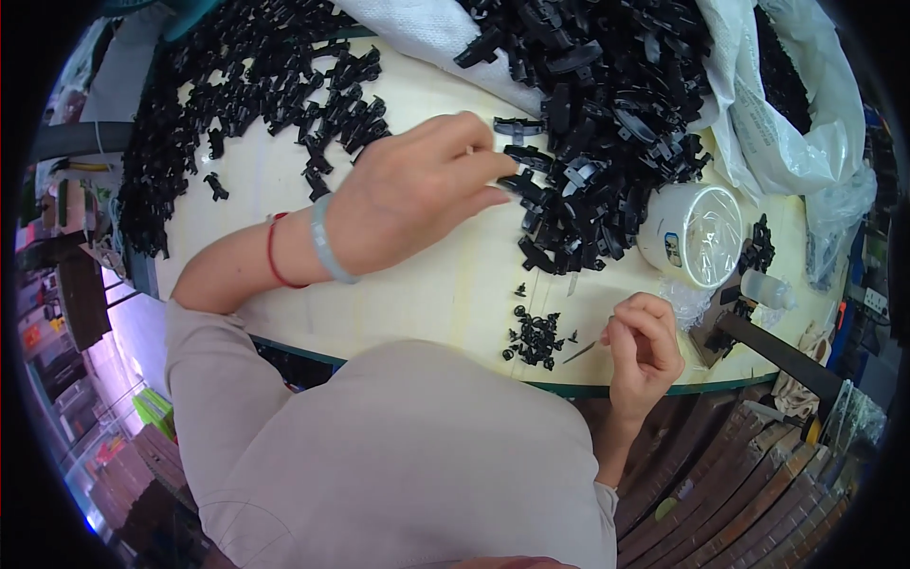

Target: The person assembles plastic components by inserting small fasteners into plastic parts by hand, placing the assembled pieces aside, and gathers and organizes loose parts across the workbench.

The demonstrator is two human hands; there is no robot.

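My left hand [417,185] stretches across the table to the near left edge of a heap of black plastic parts [607,104]. Its thumb and forefinger close on one black plastic part [526,187] at that edge. Lower right, my right hand [645,353] is closed around a thin, pointed metal tool [580,352], whose exact kind I cannot make out. The tool's tip points down and left, beside a small cluster of little black pieces [536,337] that look like clips.
Many more black parts [275,81] lie spread over the far left. A white sack [427,43] reaches under the heap. To the right stand a white tub [690,235] with clear plastic inside, a small translucent bottle [768,289] and a dark bar [782,356].
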